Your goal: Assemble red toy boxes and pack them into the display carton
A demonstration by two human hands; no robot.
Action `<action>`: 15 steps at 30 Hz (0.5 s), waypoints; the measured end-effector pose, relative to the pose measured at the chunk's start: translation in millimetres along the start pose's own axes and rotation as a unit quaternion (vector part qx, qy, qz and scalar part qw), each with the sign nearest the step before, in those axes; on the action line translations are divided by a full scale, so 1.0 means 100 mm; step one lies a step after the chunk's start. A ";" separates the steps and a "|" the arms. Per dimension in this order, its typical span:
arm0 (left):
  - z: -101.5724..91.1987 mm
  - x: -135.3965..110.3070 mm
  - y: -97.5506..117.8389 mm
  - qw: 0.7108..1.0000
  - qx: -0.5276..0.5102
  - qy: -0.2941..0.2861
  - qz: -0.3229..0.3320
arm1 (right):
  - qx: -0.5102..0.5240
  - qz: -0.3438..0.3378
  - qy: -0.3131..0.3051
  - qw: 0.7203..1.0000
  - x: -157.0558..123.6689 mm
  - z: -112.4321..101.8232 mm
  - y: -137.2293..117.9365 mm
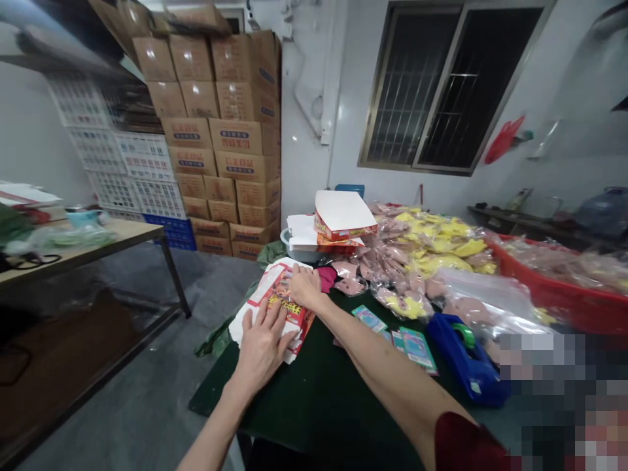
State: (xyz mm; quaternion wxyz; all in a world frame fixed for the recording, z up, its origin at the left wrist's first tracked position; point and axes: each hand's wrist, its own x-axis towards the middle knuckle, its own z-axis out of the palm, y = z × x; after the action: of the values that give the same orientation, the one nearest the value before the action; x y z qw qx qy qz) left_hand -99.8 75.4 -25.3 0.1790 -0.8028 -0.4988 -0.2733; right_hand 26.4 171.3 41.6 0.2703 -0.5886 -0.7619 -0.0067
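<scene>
A stack of flat red-and-white printed cartons [275,288] lies at the left end of a table under a dark green cloth [318,392]. My left hand [262,343] lies flat on the near end of the stack, fingers spread. My right hand [304,286] rests on the far edge of the top carton, fingers curled over it. Small green and pink packets [417,347] lie on the cloth to the right of my right arm.
Folded-up cartons [341,219] sit on a white basin behind the stack. A heap of bagged pink and yellow items [422,255], a red crate [564,294] and a blue tape dispenser [466,360] fill the right. Stacked brown boxes [220,131] and a wooden table [83,245] stand left.
</scene>
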 end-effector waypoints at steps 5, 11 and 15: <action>-0.04 -0.08 -0.04 0.996 -0.063 0.053 0.021 | -0.008 0.048 0.031 0.998 0.13 -0.20 -0.05; -0.53 -0.19 0.21 0.976 -0.171 0.123 -0.049 | 0.039 0.045 0.039 0.997 -0.39 -1.05 0.18; -0.56 -0.23 0.65 0.966 -0.240 0.062 -0.080 | 0.150 -0.017 0.020 0.988 -1.15 -1.27 0.25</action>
State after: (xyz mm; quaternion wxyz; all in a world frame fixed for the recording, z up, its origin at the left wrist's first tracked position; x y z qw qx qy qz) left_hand -64.2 -0.1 3.5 -0.0103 -0.7611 -0.4691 -0.4479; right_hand 119.2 34.9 94.4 0.3710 -0.5277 -0.7586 0.0914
